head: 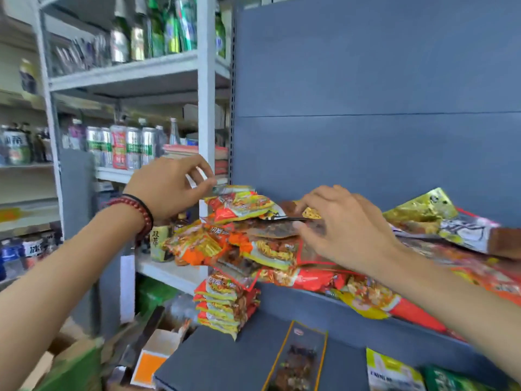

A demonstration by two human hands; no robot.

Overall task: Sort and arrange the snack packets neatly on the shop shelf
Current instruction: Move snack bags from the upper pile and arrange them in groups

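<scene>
While I watched from far away, the snack packets (pixel 253 249) lay in a messy heap on the grey shelf (pixel 296 306). At the left end of the shelf, the left hand (pixel 169 187) pinched a corner of the top packet (pixel 239 200). Over the middle of the shelf, the right hand (pixel 346 230) had its fingers (pixel 315 194) spread, thumb on a dark packet (pixel 270 232). I could not tell if it gripped it.

Bare forearms; the left wrist (pixel 139 214) wears red bead and black bracelets.
</scene>
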